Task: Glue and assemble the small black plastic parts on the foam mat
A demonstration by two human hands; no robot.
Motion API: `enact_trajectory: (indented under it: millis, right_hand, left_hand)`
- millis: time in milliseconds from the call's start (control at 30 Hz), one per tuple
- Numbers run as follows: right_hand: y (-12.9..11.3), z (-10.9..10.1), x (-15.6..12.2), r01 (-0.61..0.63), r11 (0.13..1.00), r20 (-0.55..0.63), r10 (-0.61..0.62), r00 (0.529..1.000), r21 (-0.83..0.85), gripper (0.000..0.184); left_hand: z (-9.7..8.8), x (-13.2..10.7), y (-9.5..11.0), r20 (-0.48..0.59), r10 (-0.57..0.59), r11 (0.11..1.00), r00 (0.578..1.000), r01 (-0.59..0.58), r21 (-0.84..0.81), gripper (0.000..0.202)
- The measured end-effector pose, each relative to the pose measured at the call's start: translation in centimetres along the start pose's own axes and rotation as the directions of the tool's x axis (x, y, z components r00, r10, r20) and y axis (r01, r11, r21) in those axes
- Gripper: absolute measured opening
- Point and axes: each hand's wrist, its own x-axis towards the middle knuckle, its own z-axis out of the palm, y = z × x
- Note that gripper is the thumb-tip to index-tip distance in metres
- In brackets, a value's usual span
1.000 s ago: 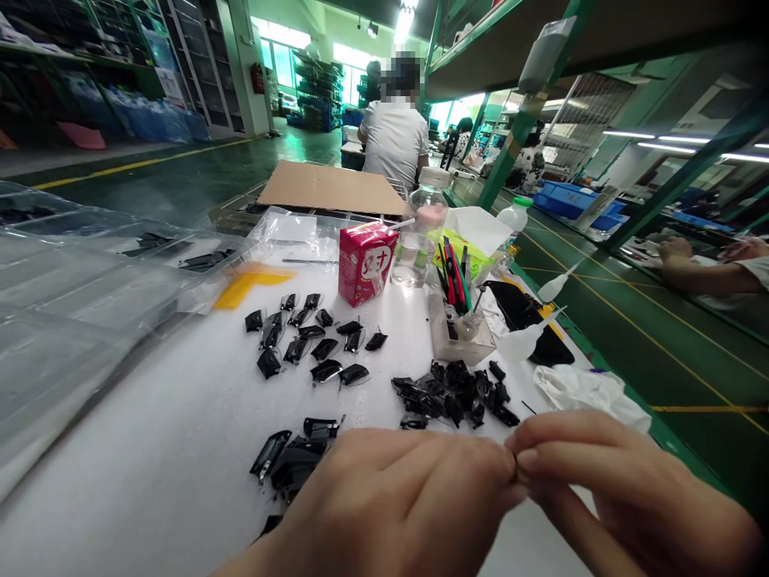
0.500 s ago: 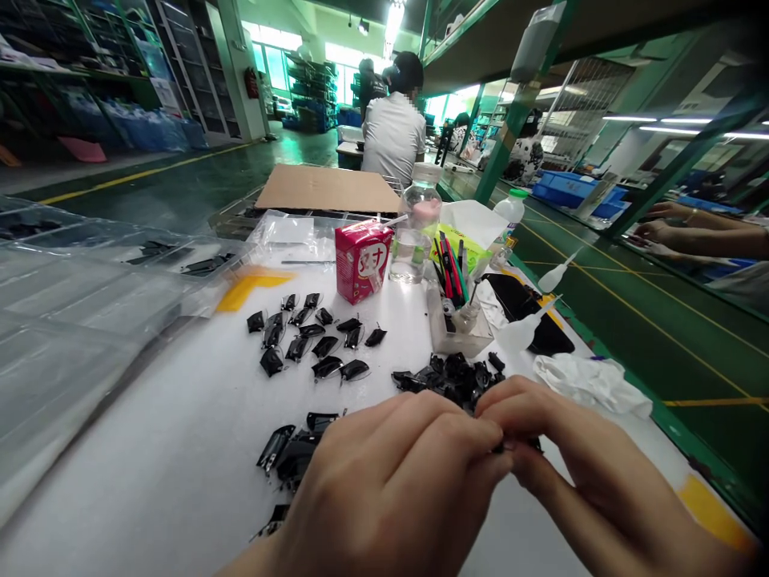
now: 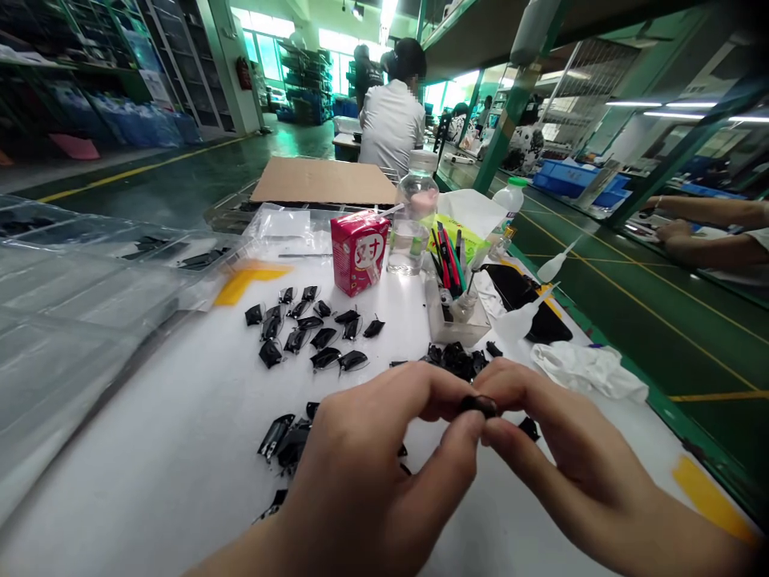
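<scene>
Thumb and fingers of my left hand (image 3: 378, 457) are closed on a small black plastic part (image 3: 479, 406) with a rounded edge. My right hand (image 3: 565, 449) pinches the same part from the other side, fingertips close to those of the left. Behind the hands is a heap of small black pieces (image 3: 456, 361), partly covered by the fingers. Larger black glossy pieces (image 3: 293, 445) lie to the left of my left hand, which hides some of them. Farther back, several black parts with thin wire-like loops (image 3: 325, 358) are spread over the white tabletop (image 3: 180, 433).
A red carton (image 3: 359, 252) stands beside a clear jar (image 3: 407, 244). A clear box (image 3: 460, 328) holds cutters and pens. To the right lie a white cloth (image 3: 592, 370) and squeeze bottles (image 3: 521, 319). Clear divided trays (image 3: 78, 320) line the left. A co-worker (image 3: 393, 120) sits ahead.
My left hand has turned so its thumb faces me, and the small black part now shows between the fingertips. The co-worker's arms at the right have shifted. The camera view has moved slightly.
</scene>
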Motion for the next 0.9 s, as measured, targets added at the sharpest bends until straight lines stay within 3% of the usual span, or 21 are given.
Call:
enact_trajectory:
  millis: [67, 167, 300, 400, 533, 700, 833, 900]
  right_hand:
    - [0.0, -0.1, -0.1, 0.085, 0.996, -0.042, -0.085, 0.995, -0.006, 0.017]
    - [0.1, -0.7, -0.1, 0.161, 0.986, -0.017, -0.162, 0.987, -0.044, 0.037]
    - [0.4, -1.7, -0.1, 0.184, 0.974, 0.077, -0.175, 0.982, -0.131, 0.037]
    - [0.5, -2.0, -0.4, 0.214, 0.966, 0.119, -0.198, 0.973, -0.147, 0.032]
    - [0.2, -1.8, -0.6, 0.218, 0.962, 0.134, -0.198, 0.971, -0.163, 0.033]
    - [-0.2, -1.6, -0.5, 0.250, 0.945, 0.080, -0.238, 0.968, -0.213, 0.023]
    - [-0.3, -1.4, 0.0, 0.305, 0.915, 0.049, -0.303, 0.952, -0.263, 0.014]
    - [-0.4, -1.4, 0.2, 0.325, 0.904, 0.048, -0.324, 0.945, -0.279, 0.012]
  left_hand:
    - [-0.1, 0.5, 0.1, 0.103, -0.237, 0.937, 0.966, 0.256, -0.239, 0.007]
    - [-0.1, 1.2, 0.2, 0.328, -0.480, 0.662, 0.813, 0.582, -0.473, 0.013]
    - [-0.1, 1.8, -0.2, 0.518, -0.566, 0.393, 0.641, 0.763, -0.514, 0.007]
    - [-0.2, 1.7, -0.6, 0.623, -0.547, 0.284, 0.559, 0.824, -0.490, 0.008]
    - [-0.1, 1.4, -0.8, 0.704, -0.484, 0.179, 0.520, 0.846, -0.502, 0.016]
    - [-0.1, 1.3, -0.5, 0.730, -0.492, 0.040, 0.475, 0.850, -0.526, 0.016]
    - [0.0, 1.4, 0.0, 0.728, -0.527, 0.034, 0.438, 0.867, -0.497, 0.017]
    - [0.0, 1.4, 0.1, 0.708, -0.542, 0.049, 0.452, 0.859, -0.510, 0.015]
